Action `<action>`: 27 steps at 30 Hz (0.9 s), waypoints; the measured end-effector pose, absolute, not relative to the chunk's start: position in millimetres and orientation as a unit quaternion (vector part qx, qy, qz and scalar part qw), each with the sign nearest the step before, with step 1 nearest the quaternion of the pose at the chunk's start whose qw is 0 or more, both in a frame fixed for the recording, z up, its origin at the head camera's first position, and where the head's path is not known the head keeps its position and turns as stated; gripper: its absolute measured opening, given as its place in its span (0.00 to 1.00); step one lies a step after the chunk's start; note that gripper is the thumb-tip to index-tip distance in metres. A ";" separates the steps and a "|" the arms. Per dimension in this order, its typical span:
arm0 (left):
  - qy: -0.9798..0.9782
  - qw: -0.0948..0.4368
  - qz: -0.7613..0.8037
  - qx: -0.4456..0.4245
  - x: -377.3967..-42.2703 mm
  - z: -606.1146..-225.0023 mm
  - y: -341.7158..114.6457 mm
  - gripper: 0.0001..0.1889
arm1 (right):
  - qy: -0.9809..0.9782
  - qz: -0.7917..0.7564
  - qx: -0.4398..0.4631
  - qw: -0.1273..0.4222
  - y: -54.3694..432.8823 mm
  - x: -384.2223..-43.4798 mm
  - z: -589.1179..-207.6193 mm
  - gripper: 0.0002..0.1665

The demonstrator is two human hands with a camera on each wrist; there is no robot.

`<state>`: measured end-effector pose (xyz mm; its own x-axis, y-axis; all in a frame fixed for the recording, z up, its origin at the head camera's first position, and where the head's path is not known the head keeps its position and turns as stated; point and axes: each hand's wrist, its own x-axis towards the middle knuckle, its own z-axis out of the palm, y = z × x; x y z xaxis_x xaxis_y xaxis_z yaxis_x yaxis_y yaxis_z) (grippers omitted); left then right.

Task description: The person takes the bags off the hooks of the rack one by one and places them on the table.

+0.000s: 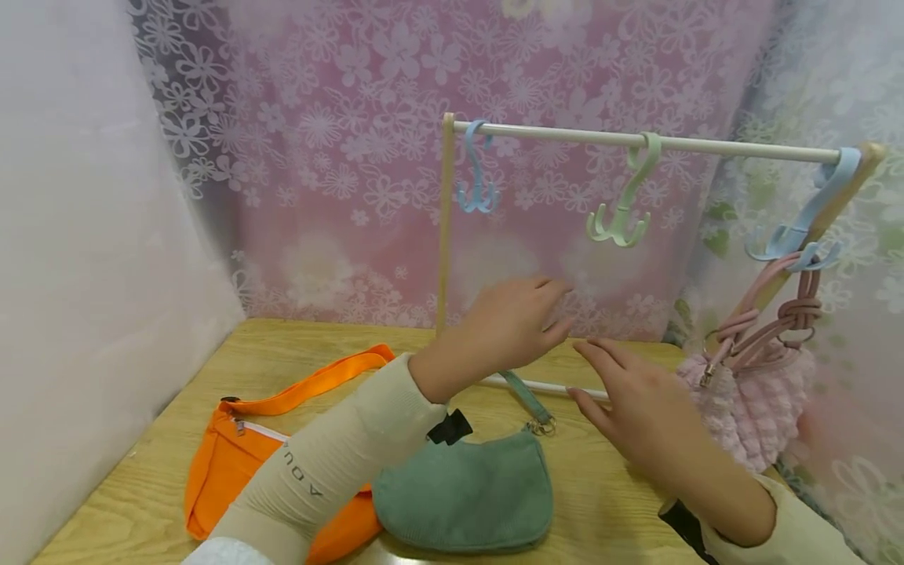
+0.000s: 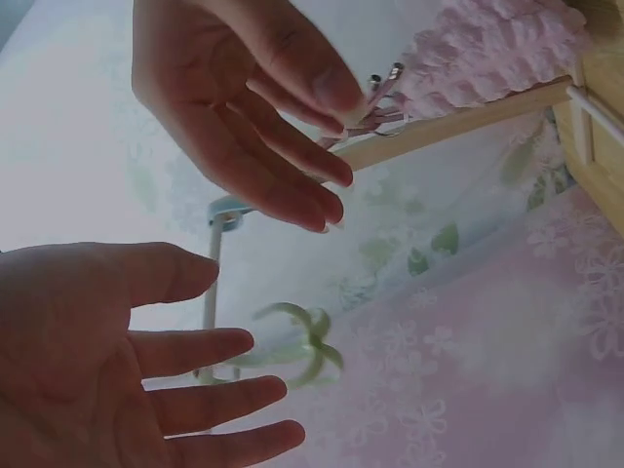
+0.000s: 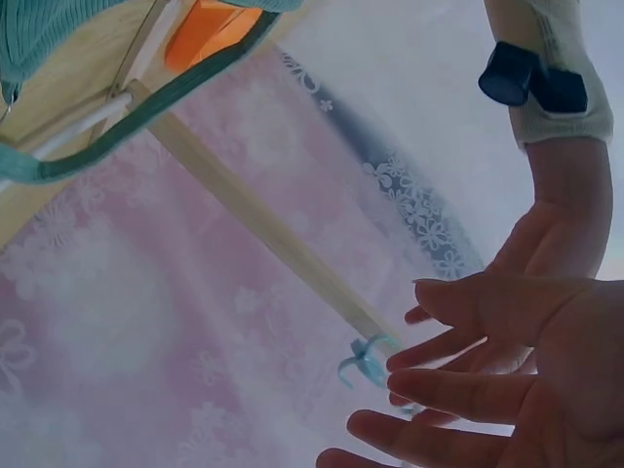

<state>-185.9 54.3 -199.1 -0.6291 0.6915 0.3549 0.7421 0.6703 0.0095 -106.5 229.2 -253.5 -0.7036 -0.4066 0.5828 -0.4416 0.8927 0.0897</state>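
Observation:
Both hands are held in the air in front of the rack, with nothing in their fingers. My left hand [image 1: 504,326] reaches over the green shoulder bag [image 1: 469,494], fingers extended toward the right. Close to it, my right hand [image 1: 639,404] has its fingers and thumb spread, beside the pink puffy bag [image 1: 759,404]. That bag hangs by its knotted strap from the right blue hook [image 1: 805,231]. The green bag lies on the table, its strap partly hidden behind the left hand. An orange bag [image 1: 226,467] lies left of it, partly covered by the left forearm.
The rack's white rail [image 1: 558,133] runs between wooden posts. A light green hook [image 1: 619,224] hangs mid-rail and another blue hook [image 1: 477,192] at its left end. Beneath stands a wooden table [image 1: 162,439]; flowered pink fabric [image 1: 339,157] backs the scene.

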 end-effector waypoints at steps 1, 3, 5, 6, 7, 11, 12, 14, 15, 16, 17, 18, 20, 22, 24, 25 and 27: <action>-0.899 0.162 -0.081 -0.399 -185.8 -194.3 56.8 0.26 | -0.921 0.022 0.232 0.313 230.3 -104.9 -251.1 0.35; -0.899 0.154 -0.090 -0.400 -185.6 -186.1 62.8 0.27 | -0.920 0.011 0.232 0.316 233.4 -102.5 -246.5 0.36; -0.898 0.149 -0.096 -0.403 -185.8 -179.5 69.8 0.26 | -0.923 0.006 0.229 0.309 237.1 -100.7 -242.4 0.35; -0.896 0.150 -0.098 -0.406 -186.0 -176.7 73.3 0.26 | -0.924 0.004 0.227 0.307 239.2 -100.1 -240.8 0.35; -0.894 0.153 -0.098 -0.409 -186.4 -174.1 77.0 0.26 | -0.925 0.003 0.226 0.305 241.1 -99.5 -239.0 0.34; -0.880 0.183 -0.108 -0.424 -188.9 -164.2 90.5 0.24 | -0.927 -0.002 0.220 0.303 248.2 -97.3 -232.7 0.33; -0.877 0.192 -0.112 -0.427 -189.9 -161.5 93.5 0.24 | -0.926 -0.004 0.219 0.306 249.9 -96.9 -230.7 0.33; -0.871 0.207 -0.122 -0.428 -191.7 -156.0 98.5 0.23 | -0.928 -0.010 0.210 0.307 253.4 -96.1 -226.9 0.32; -0.870 0.214 -0.125 -0.426 -192.4 -153.0 100.6 0.23 | -0.929 -0.011 0.205 0.306 255.4 -95.8 -224.9 0.32; -0.868 0.219 -0.129 -0.427 -193.3 -150.3 102.6 0.22 | -0.932 -0.013 0.199 0.303 257.5 -95.4 -222.9 0.32; -0.866 0.223 -0.134 -0.427 -194.1 -147.6 104.4 0.22 | -0.935 -0.013 0.192 0.297 259.7 -95.1 -220.9 0.32; -0.866 0.225 -0.137 -0.426 -194.6 -145.0 106.1 0.22 | -0.938 -0.013 0.186 0.293 262.3 -94.8 -219.1 0.32; -0.864 0.226 -0.141 -0.428 -195.3 -139.8 109.6 0.23 | -0.944 -0.015 0.173 0.281 267.8 -93.8 -216.0 0.32; -0.859 0.231 -0.146 -0.433 -196.2 -135.1 113.7 0.23 | -0.947 -0.014 0.166 0.274 273.6 -93.3 -213.5 0.33; -0.855 0.239 -0.146 -0.436 -197.1 -130.0 118.9 0.23 | -0.950 -0.017 0.156 0.270 279.5 -92.9 -210.9 0.33; -0.852 0.245 -0.146 -0.438 -198.9 -128.0 120.9 0.23 | -0.952 -0.016 0.150 0.265 281.9 -94.4 -209.8 0.33; -0.849 0.252 -0.151 -0.440 -202.9 -123.3 126.2 0.22 | -0.957 -0.014 0.138 0.256 286.8 -98.1 -207.6 0.33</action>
